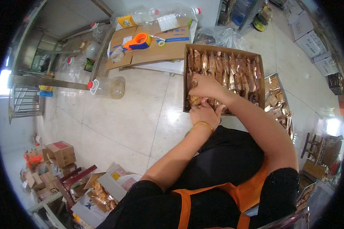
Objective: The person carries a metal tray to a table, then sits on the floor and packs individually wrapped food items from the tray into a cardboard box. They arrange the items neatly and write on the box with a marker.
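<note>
A brown cardboard box (262,82) stands in front of me, packed with upright rows of shiny gold-brown packets (233,70). My right hand (208,87) reaches over its left part, fingers curled down among the packets. Close below it, at the near left corner, my left hand (205,114) has its fingers bent inside the box, by a gold packet (195,100). Both hands look closed on this packet, though the fingertips are partly hidden. A yellow bangle (205,124) circles my left wrist.
Right of the box is a metal tray (278,95) heaped with more packets. Flattened cardboard (156,53) lies at the far left with an orange tape dispenser (140,40) on it. A clear plastic bottle (111,87) lies on the floor. Cartons (61,152) are piled at the lower left.
</note>
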A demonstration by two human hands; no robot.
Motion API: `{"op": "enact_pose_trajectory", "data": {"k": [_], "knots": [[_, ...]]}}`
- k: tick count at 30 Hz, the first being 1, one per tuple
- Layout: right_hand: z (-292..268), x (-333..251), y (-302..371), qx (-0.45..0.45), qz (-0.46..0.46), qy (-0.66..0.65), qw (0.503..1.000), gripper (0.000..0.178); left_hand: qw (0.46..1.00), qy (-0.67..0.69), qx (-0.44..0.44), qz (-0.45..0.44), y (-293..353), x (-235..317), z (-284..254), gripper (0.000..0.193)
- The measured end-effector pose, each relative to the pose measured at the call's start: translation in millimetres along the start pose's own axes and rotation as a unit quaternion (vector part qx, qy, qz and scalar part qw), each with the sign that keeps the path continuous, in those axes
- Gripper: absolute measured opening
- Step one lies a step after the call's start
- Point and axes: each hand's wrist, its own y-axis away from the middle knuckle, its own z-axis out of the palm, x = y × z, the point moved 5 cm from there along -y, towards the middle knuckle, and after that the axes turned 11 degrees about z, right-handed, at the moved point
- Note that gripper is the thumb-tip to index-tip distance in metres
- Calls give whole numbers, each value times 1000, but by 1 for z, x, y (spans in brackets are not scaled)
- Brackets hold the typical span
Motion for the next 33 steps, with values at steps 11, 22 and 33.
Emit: {"op": "enact_pose_trajectory", "data": {"k": [11, 22, 33], "knots": [[66, -13, -8, -8, -7, 193, 981, 38, 987, -31, 82, 135, -3, -1, 20, 59], [81, -4, -30, 48, 32, 270, 961, 24, 995, 12, -60, 74, 0, 0, 3, 54], [35, -11, 18, 2, -71, 258, 964, 30, 986, -119, 21, 116, 20, -1, 14, 71]]}}
